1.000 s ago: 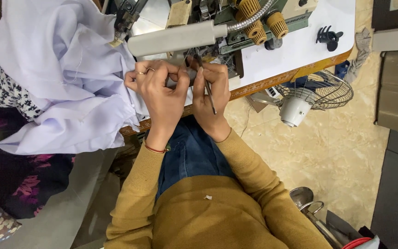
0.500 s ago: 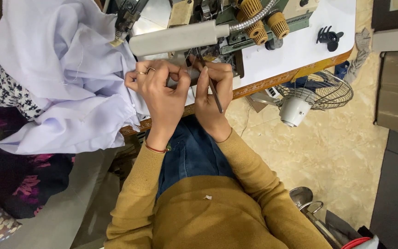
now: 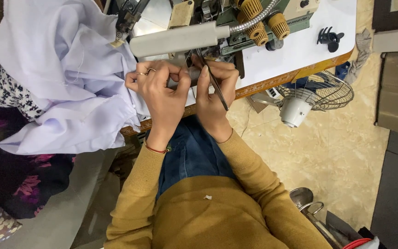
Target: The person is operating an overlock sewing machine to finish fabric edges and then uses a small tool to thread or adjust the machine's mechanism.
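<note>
My left hand (image 3: pixel 162 92) has its fingers pinched together at the edge of a pale lilac garment (image 3: pixel 65 78) by the front of a sewing machine (image 3: pixel 236 23). A ring shows on one finger. My right hand (image 3: pixel 215 90) grips slim dark tweezers (image 3: pixel 213 78) whose tips point up toward the needle area under the machine's cream lamp arm (image 3: pixel 178 39). Both hands are close together, almost touching. What the tweezer tips hold is hidden.
The white machine table (image 3: pixel 300 50) has a wooden front edge and a black hair clip (image 3: pixel 330 36) on it. A small fan (image 3: pixel 314 94) sits on the tiled floor to the right. Patterned fabric (image 3: pixel 10 92) lies at the left. Metal utensils (image 3: pixel 309 205) lie at lower right.
Both hands stay at the same spot by the machine. The tweezers in the right hand have tilted slightly.
</note>
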